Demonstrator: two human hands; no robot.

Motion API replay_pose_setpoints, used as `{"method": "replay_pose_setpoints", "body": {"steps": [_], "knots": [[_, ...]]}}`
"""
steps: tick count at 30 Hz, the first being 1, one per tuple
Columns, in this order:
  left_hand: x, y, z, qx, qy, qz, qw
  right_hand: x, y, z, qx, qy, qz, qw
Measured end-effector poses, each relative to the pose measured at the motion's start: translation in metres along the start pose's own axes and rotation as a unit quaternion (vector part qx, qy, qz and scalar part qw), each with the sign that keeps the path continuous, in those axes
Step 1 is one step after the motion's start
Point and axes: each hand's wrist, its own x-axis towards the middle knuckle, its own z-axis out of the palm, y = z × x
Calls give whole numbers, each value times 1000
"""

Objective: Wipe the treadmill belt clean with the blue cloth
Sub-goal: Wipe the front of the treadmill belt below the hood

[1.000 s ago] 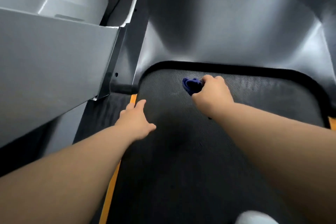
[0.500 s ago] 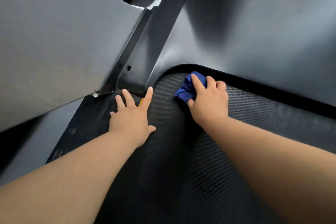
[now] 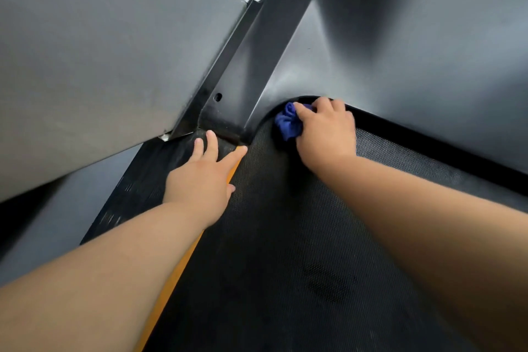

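Note:
The black textured treadmill belt (image 3: 285, 251) fills the lower middle of the head view. A bunched blue cloth (image 3: 287, 123) lies at the belt's far left corner, right under the curved motor cover. My right hand (image 3: 325, 134) grips the cloth and presses it onto the belt, its fingers curled over the cloth. My left hand (image 3: 204, 177) rests flat with straight fingers across the orange strip and the left side rail, a short way left of the cloth.
A dark grey motor cover (image 3: 400, 51) rises behind the belt. A black upright post (image 3: 245, 66) with a hole stands at the left corner. A large grey panel (image 3: 100, 51) leans at the left. An orange strip (image 3: 171, 280) borders the belt.
My right hand has pushed the cloth left and forward into the belt's far left corner. My left hand has slid forward along the side rail. The view has moved closer and tilted.

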Motion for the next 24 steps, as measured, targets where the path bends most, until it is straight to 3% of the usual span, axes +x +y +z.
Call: {"method": "replay_pose_setpoints", "body": {"steps": [2,5,7,8,11,13,16,19,21,24], "knots": [[0,0,1,-2,1,-1,1000,-20,-23,3,38,-16,-14,999],[-1,1,-2,0,-3,1,1000,-43,-26,9,94,-39,-152,983],[-1,2,-2,2,-5,3,1000,-30,-9,6,57,-12,-223,973],[-1,2,-1,2,-6,4,1000,-19,0,3,44,-15,-198,979],[-1,4,0,15,-3,-1,1000,7,11,0,48,-2,-5,999],[-1,6,0,21,-2,-5,1000,-3,-4,-3,63,-24,23,997],[-2,5,0,15,4,-10,1000,-36,-24,-4,106,-94,-160,977],[-1,3,-1,16,2,1,1000,-33,-3,-8,65,-121,-321,937],[-1,1,-1,25,2,5,1000,-11,17,-10,27,-96,-257,961],[-2,5,0,37,9,8,999,5,22,-13,15,-69,-56,996]]}}
